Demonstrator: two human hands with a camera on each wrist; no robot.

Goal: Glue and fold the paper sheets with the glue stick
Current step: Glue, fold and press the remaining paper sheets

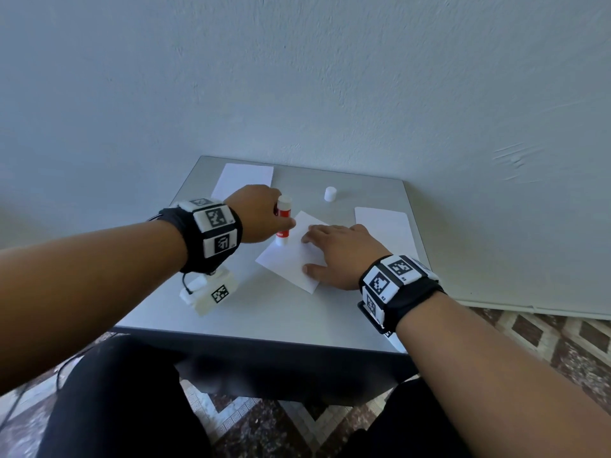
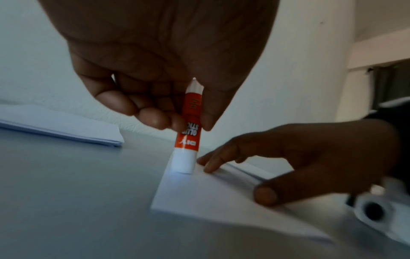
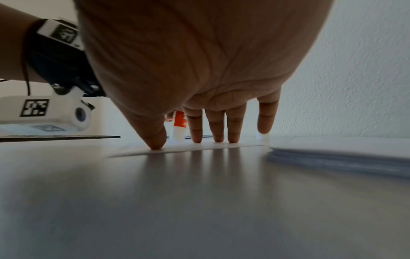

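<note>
The left hand (image 1: 256,214) grips the glue stick (image 2: 188,140), its tip on the sheet (image 1: 291,259) mid-table (image 1: 264,312). The right hand (image 1: 340,252) lies flat, fingers straight, pressing the sheet down. Gluing looks just begun; folding remains, and two paper stacks (image 1: 243,180) wait at the far corners.

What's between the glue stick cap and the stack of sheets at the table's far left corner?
In the head view, the left hand and the upright glue stick it grips sit low in that stretch; otherwise bare grey table between the cap and the stack.

I read this as a room in a home: a small grey tabletop (image 1: 264,312) stands against a bare pale plastered wall (image 1: 297,77), over a patterned brown-and-cream tiled floor (image 1: 529,335).
</note>
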